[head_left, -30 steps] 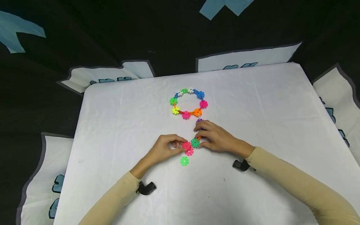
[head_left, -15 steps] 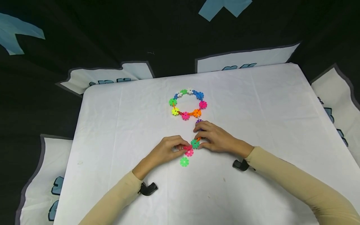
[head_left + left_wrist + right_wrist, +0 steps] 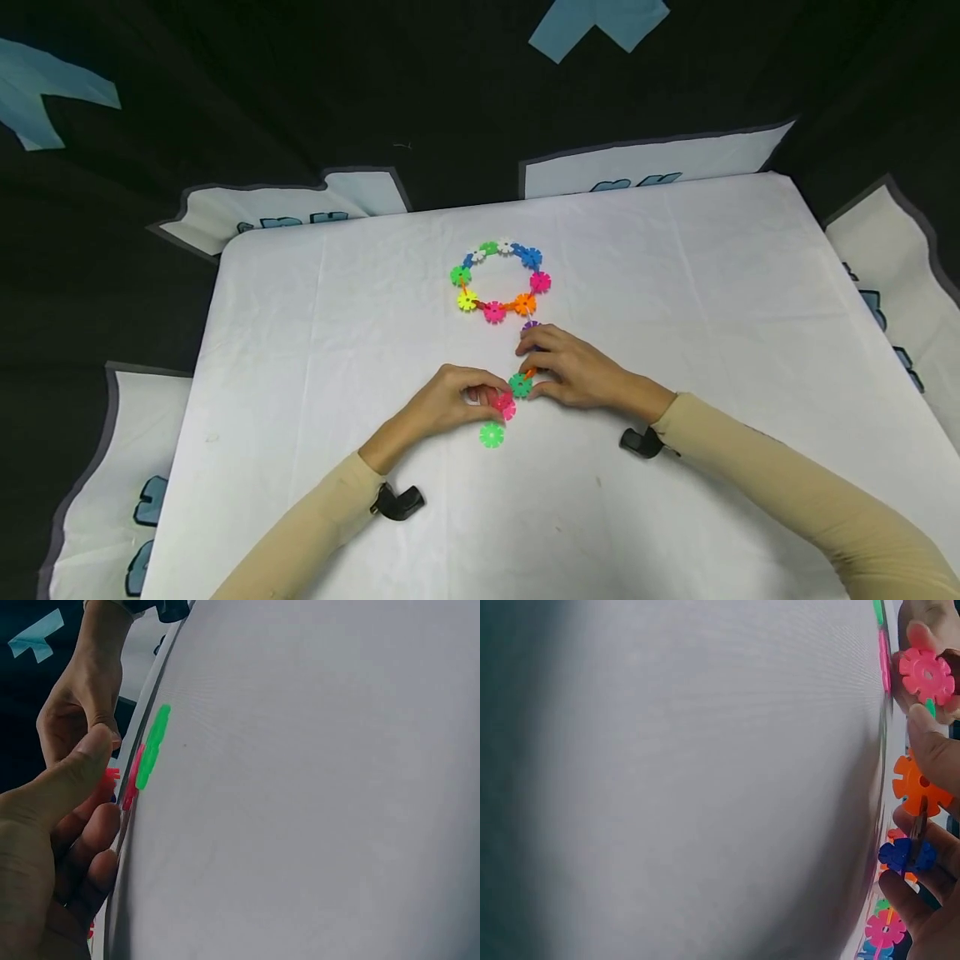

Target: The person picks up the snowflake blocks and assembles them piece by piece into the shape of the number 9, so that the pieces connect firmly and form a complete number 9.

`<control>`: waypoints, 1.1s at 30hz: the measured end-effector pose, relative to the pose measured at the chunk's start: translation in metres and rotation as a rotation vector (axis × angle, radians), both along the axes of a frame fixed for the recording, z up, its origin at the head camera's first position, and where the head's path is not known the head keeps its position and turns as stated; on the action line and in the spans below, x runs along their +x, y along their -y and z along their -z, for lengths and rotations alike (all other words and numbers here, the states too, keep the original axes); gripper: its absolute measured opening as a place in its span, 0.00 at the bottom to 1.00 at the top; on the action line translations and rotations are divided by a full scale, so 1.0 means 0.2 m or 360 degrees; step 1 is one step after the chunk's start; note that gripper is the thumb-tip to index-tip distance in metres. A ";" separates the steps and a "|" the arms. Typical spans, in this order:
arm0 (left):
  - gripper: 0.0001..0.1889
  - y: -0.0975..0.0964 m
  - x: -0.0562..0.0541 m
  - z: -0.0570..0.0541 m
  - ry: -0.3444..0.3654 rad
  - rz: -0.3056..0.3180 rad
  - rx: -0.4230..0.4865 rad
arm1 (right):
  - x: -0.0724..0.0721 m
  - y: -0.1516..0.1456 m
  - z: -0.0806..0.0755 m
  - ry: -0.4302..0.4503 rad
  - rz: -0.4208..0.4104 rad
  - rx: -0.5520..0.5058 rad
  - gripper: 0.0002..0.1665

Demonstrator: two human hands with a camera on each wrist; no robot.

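My left hand (image 3: pixel 457 402) pinches a pink notched plastic disc (image 3: pixel 916 669) between thumb and fingers. Right beside it is a teal-green disc (image 3: pixel 521 385), which shows edge-on against the pink one in the right wrist view. My right hand (image 3: pixel 573 367) grips the end of a short chain: the teal disc, an orange disc (image 3: pixel 911 784) and a dark blue-purple disc (image 3: pixel 896 856). That chain runs up to a ring of linked discs (image 3: pixel 494 313) in many colours. Beneath my left fingers, a second pink disc (image 3: pixel 511 411) lies on the table, partly covered.
A loose bright green disc (image 3: pixel 492 435) lies just in front of the hands. The white-covered table (image 3: pixel 337 333) reaches out on all sides, with dark cloth (image 3: pixel 450 100) beyond its far edge. Black wrist cameras (image 3: pixel 401 503) hang below the sleeves.
My left hand has shifted slightly right with the pink disc and turned it, bringing it close to the teal disc. The right hand stays almost still on the chain.
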State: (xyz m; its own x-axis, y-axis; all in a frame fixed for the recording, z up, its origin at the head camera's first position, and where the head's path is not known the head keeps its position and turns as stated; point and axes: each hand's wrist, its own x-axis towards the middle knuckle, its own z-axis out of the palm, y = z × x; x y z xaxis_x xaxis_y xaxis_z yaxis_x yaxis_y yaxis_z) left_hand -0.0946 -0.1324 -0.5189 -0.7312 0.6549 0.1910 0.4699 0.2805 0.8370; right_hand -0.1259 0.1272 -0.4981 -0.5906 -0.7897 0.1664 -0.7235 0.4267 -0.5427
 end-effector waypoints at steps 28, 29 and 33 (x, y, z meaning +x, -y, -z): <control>0.14 -0.02 -0.05 -0.01 -0.0184 0.0097 0.0031 | -0.01 0.01 0.01 0.0054 0.0005 -0.0041 0.13; 0.14 -0.02 -0.05 -0.01 -0.0183 0.0090 0.0031 | -0.01 0.02 0.01 0.0055 -0.0002 -0.0057 0.13; 0.14 -0.01 -0.05 0.00 -0.0233 0.0096 0.0028 | 0.00 0.02 0.02 0.0063 -0.0028 -0.0093 0.13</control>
State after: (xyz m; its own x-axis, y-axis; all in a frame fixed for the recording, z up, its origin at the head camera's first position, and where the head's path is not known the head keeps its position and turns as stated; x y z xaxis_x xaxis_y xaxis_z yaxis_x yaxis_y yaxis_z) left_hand -0.1037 -0.1306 -0.5194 -0.6543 0.6922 0.3046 0.6027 0.2340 0.7629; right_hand -0.1262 0.1229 -0.5024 -0.5836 -0.7898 0.1890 -0.7080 0.3808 -0.5948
